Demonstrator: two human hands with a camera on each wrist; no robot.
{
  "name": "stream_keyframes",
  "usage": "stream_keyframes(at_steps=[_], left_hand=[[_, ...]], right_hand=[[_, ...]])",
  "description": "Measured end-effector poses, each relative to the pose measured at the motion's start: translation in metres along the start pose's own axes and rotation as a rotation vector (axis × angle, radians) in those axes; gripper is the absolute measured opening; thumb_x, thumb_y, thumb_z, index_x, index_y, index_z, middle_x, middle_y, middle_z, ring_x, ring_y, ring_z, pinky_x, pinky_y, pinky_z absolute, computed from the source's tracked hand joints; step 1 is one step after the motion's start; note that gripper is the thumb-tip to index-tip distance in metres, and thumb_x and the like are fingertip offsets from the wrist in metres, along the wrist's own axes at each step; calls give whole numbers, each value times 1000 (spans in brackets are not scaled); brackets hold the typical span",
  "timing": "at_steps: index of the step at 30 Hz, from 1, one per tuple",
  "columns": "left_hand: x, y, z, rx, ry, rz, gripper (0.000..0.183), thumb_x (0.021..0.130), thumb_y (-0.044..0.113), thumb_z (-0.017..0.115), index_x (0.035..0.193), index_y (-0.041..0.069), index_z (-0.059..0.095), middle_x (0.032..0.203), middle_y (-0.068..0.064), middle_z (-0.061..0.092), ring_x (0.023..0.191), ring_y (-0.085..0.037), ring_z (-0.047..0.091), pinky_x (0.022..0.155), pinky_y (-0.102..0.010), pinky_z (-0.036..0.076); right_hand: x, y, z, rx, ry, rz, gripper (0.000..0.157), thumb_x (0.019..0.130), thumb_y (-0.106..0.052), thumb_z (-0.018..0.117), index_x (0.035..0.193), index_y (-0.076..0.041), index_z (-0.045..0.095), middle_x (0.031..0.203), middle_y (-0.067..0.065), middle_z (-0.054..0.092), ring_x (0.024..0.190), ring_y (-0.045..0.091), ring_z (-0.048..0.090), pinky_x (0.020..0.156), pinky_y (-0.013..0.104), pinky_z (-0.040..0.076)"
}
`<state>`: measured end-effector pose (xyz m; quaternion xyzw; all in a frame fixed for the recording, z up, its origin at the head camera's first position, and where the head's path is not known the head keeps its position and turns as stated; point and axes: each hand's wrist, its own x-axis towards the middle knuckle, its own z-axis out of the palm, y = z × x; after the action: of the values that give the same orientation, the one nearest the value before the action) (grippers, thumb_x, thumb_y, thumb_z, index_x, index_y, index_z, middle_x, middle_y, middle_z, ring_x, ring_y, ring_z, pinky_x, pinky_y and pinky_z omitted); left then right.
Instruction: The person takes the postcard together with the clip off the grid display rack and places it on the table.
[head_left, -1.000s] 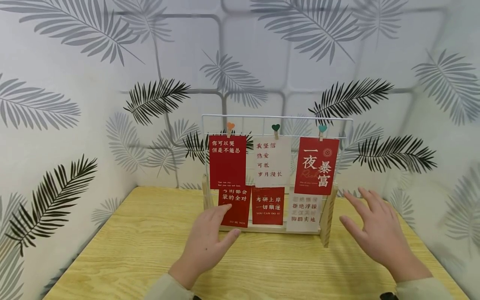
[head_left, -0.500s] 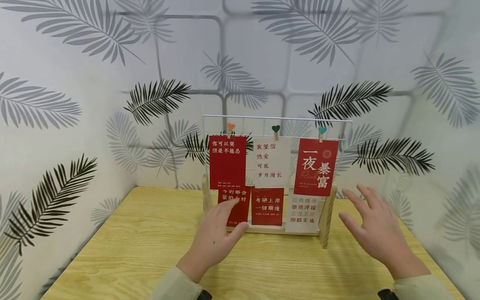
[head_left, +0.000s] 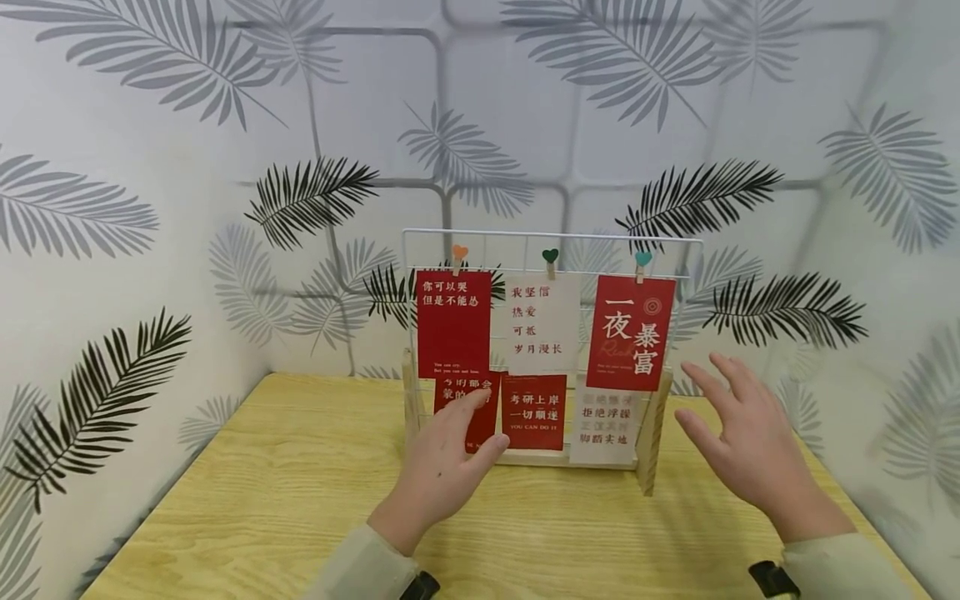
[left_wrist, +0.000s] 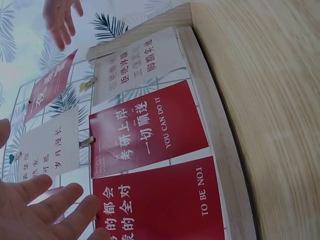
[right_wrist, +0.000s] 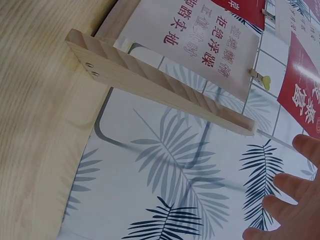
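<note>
A white wire grid rack [head_left: 553, 236] on a wooden base [head_left: 648, 442] stands at the back of the table, with several red and white cards clipped to it. My left hand [head_left: 442, 467] [left_wrist: 45, 210] is open, its fingers spread just in front of the lower left red card [head_left: 476, 417] [left_wrist: 165, 205]; whether they touch it I cannot tell. My right hand [head_left: 750, 442] [right_wrist: 295, 200] hovers open to the right of the rack's wooden side post [right_wrist: 160, 90], holding nothing.
The light wooden table [head_left: 285, 500] sits in a corner of leaf-patterned walls [head_left: 112, 250]. Small heart-topped pegs [head_left: 550, 258] hold the top row of cards. A lower middle red card [left_wrist: 145, 130] and a lower white card [left_wrist: 140, 62] hang beside the left hand.
My left hand has moved forward and up toward the lower left red card. My right hand has risen slightly beside the rack's right post.
</note>
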<state>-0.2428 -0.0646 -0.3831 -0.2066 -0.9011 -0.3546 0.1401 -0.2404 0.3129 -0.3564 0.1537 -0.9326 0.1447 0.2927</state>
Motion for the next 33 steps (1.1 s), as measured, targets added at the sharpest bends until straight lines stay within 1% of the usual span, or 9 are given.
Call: stream_keyframes(at_steps=[3, 9, 15, 23, 29, 33], left_hand=[[1, 2, 1, -11, -4, -3, 67, 99, 53, 56, 154, 17, 42, 154, -1, 46, 141, -27, 41, 112, -55, 34], [4, 5, 4, -2, -8, 2, 66, 99, 52, 56, 154, 19, 42, 152, -1, 48, 141, -26, 42, 111, -56, 35], [9, 11, 7, -63, -33, -5, 67, 99, 52, 56, 155, 20, 39, 151, 0, 48, 140, -24, 43, 112, -56, 33], [17, 20, 12, -129, -80, -18, 67, 99, 54, 57, 154, 20, 39, 147, 2, 51, 134, -19, 48, 109, -52, 39], [22, 28, 15, -170, -96, -14, 66, 99, 52, 57, 154, 22, 38, 146, 2, 52, 132, -20, 50, 106, -53, 42], [26, 33, 18, -195, -110, -17, 65, 99, 51, 58, 154, 24, 38, 145, 1, 53, 131, -21, 51, 105, -53, 43]], right_hand=[[3, -1, -1, 3, 8, -12, 59, 99, -40, 63, 150, -14, 47, 157, 25, 32, 141, 50, 28, 103, 74, 24], [9, -5, -4, 17, 29, -37, 58, 100, -40, 61, 151, -14, 47, 158, 23, 31, 142, 49, 28, 104, 73, 25], [14, -10, -7, 23, 36, -41, 59, 100, -38, 61, 152, -15, 45, 159, 22, 30, 142, 49, 29, 104, 73, 25], [19, -15, -10, 32, 29, -20, 59, 101, -38, 60, 153, -15, 44, 161, 22, 26, 142, 51, 27, 105, 74, 24], [25, -18, -14, 53, 28, 11, 59, 102, -38, 59, 154, -15, 43, 161, 24, 24, 141, 53, 26, 102, 77, 24], [31, -19, -20, 71, 43, 14, 59, 102, -38, 58, 153, -13, 44, 161, 25, 23, 142, 53, 26, 103, 77, 23]])
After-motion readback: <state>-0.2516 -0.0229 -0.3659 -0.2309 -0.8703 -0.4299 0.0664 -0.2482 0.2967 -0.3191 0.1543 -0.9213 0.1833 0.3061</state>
